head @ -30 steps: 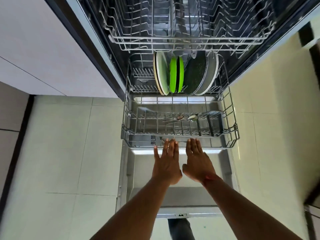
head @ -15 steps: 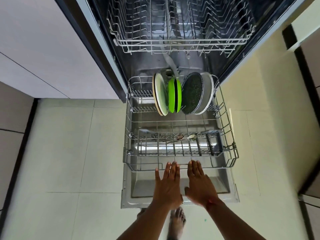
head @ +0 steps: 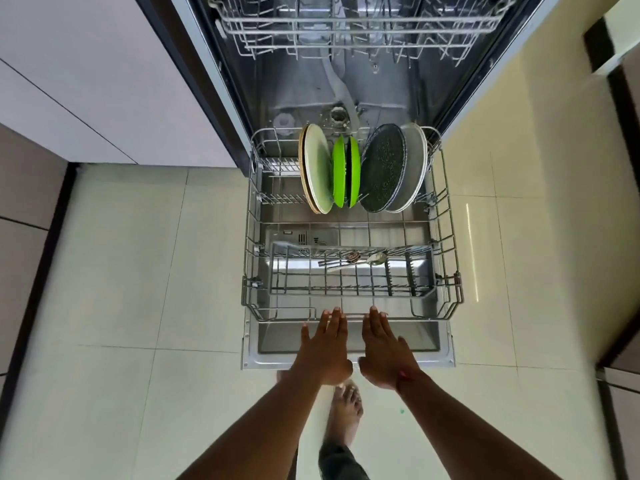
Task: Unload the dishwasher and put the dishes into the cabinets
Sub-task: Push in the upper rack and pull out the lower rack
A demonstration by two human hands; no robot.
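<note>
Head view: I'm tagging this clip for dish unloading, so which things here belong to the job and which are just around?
Job:
- lower rack, pulled out
- pale plates
- green plates
- speckled dark plate and grey plate
- cutlery
- left hand and right hand, open at the rack's front rim

Just around:
- upper rack, looks empty
- cabinet fronts
- floor tiles

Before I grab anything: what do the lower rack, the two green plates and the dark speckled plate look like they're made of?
Lower rack: grey coated wire, thin rods, matte. Green plates: likely plastic or melamine, given the saturated, uniform colour. Dark speckled plate: probably glazed stoneware, from its granite-like flecks, though speckled melamine is possible.
</note>
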